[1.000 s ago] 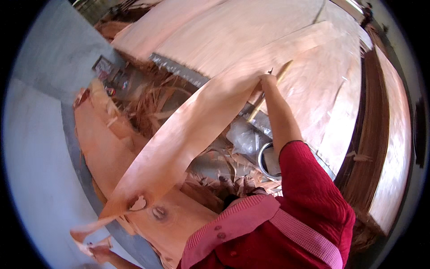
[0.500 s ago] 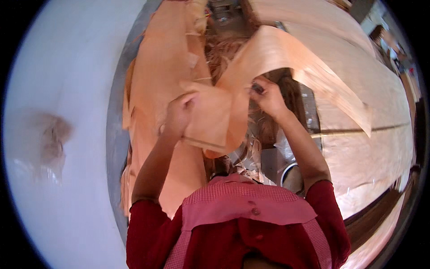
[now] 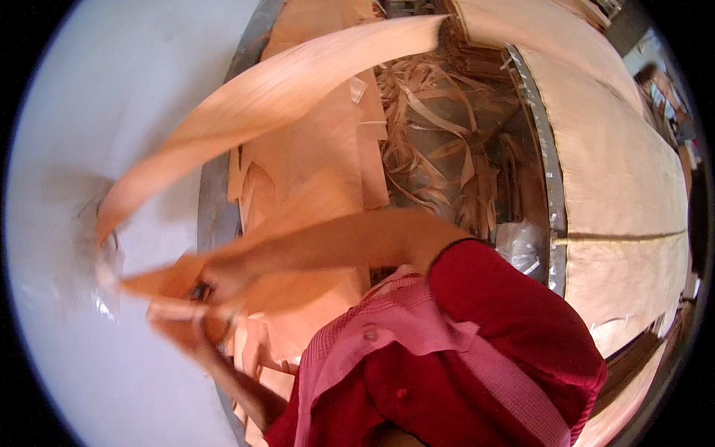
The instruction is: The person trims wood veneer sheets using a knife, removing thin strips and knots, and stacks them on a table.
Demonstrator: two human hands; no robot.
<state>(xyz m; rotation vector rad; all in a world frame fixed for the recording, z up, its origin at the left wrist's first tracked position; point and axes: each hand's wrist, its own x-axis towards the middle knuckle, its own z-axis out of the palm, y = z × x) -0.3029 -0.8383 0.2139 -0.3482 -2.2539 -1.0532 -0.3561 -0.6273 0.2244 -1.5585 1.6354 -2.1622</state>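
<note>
A long, thin orange-tan wood veneer sheet (image 3: 246, 112) arches from the far middle over to the left, where its end curls down beside the white wall. My left hand (image 3: 182, 328) is closed on a folded-over part of the veneer, low at the left. Just above it, my right hand (image 3: 227, 277) reaches across my body, closed around a small dark object (image 3: 199, 291) and close against the veneer. Motion blurs both hands, and the kind of dark object cannot be made out.
A stack of veneer sheets (image 3: 313, 156) lies before me. Veneer scraps (image 3: 424, 134) litter the floor behind it. At right stands a broad stack of pale sheets (image 3: 618, 164), with clear plastic (image 3: 521, 246) by its near corner. The white wall (image 3: 89, 89) runs along the left.
Both hands have swung left and nearer to me, the right one crossing my body. The veneer sheet has swept from the right over to the left. My body has turned left.
</note>
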